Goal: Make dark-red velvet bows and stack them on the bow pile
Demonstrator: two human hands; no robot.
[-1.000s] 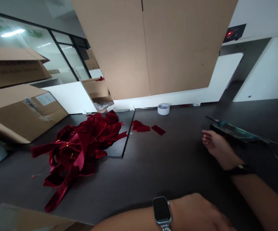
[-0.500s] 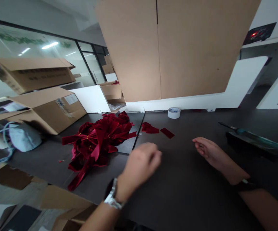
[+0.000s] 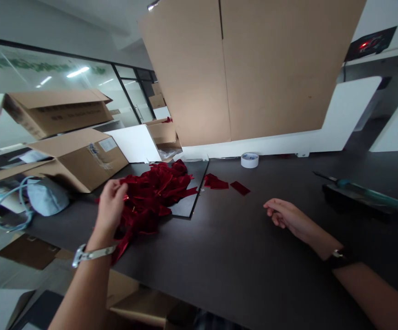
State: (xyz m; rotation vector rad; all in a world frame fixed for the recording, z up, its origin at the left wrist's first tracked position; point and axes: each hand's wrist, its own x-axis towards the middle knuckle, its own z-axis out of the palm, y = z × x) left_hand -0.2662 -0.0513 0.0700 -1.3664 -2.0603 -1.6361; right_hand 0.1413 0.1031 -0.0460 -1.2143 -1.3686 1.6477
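Observation:
A heaped pile of dark red velvet ribbon bows (image 3: 157, 185) with small gold ties lies on the left part of the dark table. My left hand (image 3: 111, 204) is over the pile's left side, fingers bent and drawn together against the ribbons; what is between the fingertips is hidden. My right hand (image 3: 283, 215) hovers over the middle right of the table, loosely curled, with nothing visible in it. Beyond both hands lie a few folded red velvet pieces (image 3: 215, 182) and a flat red velvet strip (image 3: 240, 188).
A white tape roll (image 3: 250, 160) stands at the table's back, before a large cardboard sheet (image 3: 271, 68). To the right is a teal-handled tool (image 3: 343, 184) on a dark holder. Cardboard boxes (image 3: 85, 160) and a grey-blue pouch-like item (image 3: 47, 197) sit at left.
My left hand has moved left from the middle of the table onto the bow pile. My right hand has shifted slightly left. The view has turned a little.

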